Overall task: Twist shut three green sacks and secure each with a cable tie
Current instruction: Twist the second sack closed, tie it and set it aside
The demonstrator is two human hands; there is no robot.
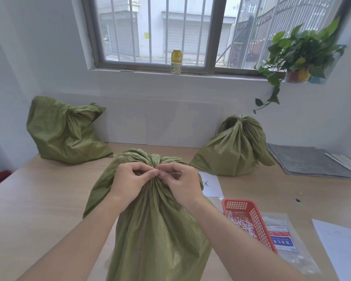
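Note:
A green sack (156,230) stands upright in front of me with its neck gathered into a bunch. My left hand (130,181) and my right hand (180,183) both pinch at that neck, fingertips meeting at a thin pale cable tie (158,169) around it. A second green sack (65,130) leans at the back left, its neck bunched; I cannot make out a tie on it. A third green sack (235,149) sits at the back right with a pale tie around its neck. A red basket (249,220) at my right holds several white cable ties.
The wooden table (39,209) carries a white paper sheet (211,185), a clear plastic packet (284,238), another sheet (340,244) at the right edge and grey folders (306,161). On the windowsill stand a yellow bottle (176,61) and a potted plant (298,55).

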